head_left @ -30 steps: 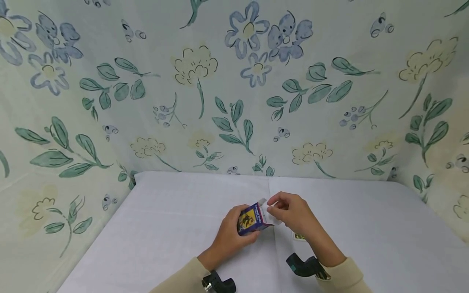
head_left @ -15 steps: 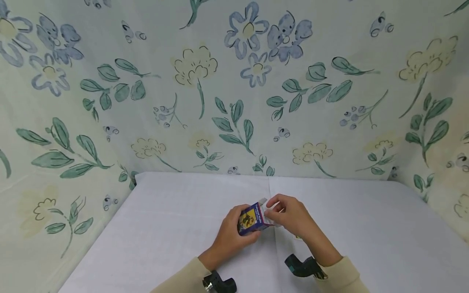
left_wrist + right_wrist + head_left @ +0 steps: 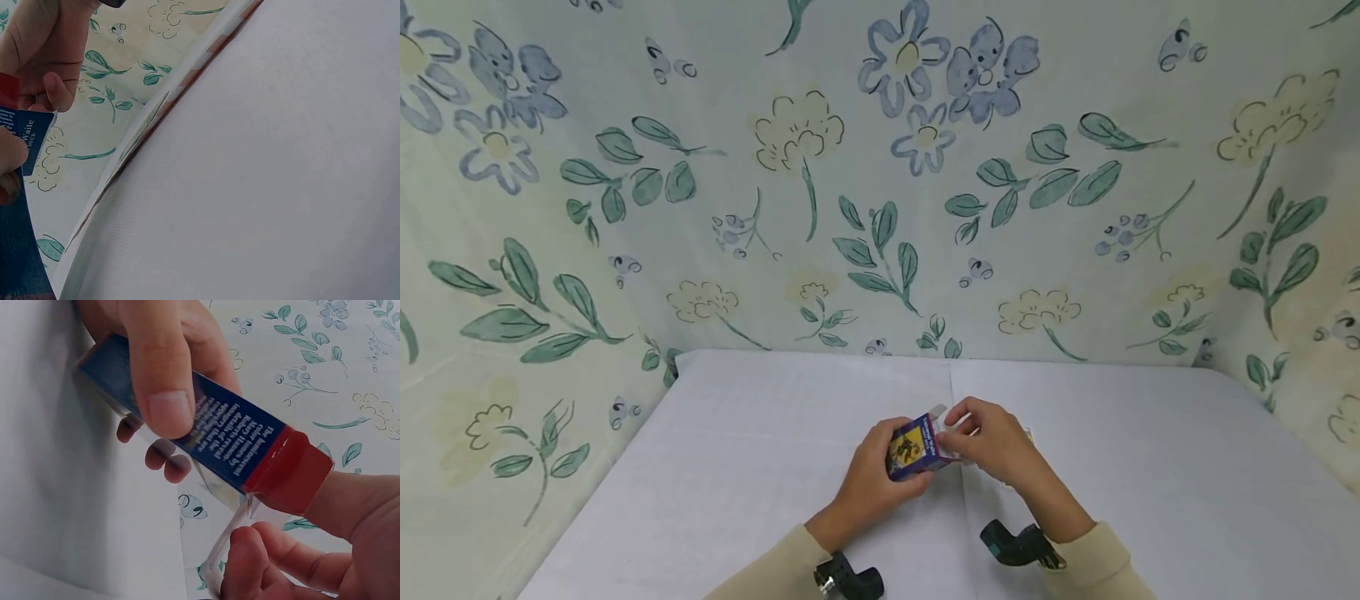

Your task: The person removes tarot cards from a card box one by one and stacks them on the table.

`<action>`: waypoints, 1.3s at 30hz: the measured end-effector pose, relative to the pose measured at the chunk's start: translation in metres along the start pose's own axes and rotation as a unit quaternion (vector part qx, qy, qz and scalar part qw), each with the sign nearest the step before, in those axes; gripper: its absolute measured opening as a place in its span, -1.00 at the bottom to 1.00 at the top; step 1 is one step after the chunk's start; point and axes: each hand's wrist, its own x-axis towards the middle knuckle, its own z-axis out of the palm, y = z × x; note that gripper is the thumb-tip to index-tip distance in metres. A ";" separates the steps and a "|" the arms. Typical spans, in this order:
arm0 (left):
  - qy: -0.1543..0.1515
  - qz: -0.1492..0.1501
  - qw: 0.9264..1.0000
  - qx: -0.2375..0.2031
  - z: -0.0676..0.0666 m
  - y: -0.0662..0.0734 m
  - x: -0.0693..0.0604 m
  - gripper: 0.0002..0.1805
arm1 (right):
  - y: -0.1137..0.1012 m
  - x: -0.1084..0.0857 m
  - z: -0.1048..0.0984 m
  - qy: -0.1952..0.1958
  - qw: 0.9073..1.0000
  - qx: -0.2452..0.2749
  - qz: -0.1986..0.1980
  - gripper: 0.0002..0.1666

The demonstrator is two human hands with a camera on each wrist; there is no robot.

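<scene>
My left hand (image 3: 872, 471) grips a small blue tarot card box (image 3: 913, 448) with a yellow picture on its front, held tilted above the table. In the right wrist view, its thumb lies along the blue printed side, and a red end flap (image 3: 300, 472) stands out from the open end. A blue lettered lid flap (image 3: 37, 134) shows in the left wrist view. My right hand (image 3: 988, 437), fingers curled, pinches at a pale flap (image 3: 228, 540) on that end. The inside of the box is hidden.
Behind the right hand, a flat pale thing with a yellowish edge (image 3: 1028, 433) lies mostly hidden on the table. A white cloth covers the table (image 3: 760, 442). Floral fabric (image 3: 865, 167) hangs behind and at both sides. Each wrist carries a black camera (image 3: 1018, 546).
My right hand has shifted slightly left, closer to the box's open end. The flat thing on the table is now more hidden by it. The left hand and box stay nearly still.
</scene>
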 end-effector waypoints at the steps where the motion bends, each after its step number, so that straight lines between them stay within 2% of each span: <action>1: 0.001 0.001 1.000 0.002 0.000 0.000 0.000 -0.25 | 0.000 0.000 0.000 -0.001 1.000 0.002 0.002 -0.74; 12: 0.001 -0.003 1.000 0.001 -0.001 -0.002 -0.001 -0.24 | -0.001 0.002 0.004 -0.004 1.000 -0.002 0.004 -0.73; 22: -0.006 -0.006 1.000 0.006 0.002 -0.001 -0.005 -0.24 | 0.000 -0.002 0.003 -0.008 1.000 0.001 0.024 -0.77; 29: -0.007 -0.013 1.000 0.005 0.004 -0.001 -0.001 -0.24 | 0.000 -0.001 -0.001 -0.007 1.000 0.014 0.022 -0.75; 39: -0.002 -0.006 1.000 0.006 0.001 -0.001 0.001 -0.24 | -0.002 0.001 -0.005 -0.007 1.000 0.015 0.016 -0.74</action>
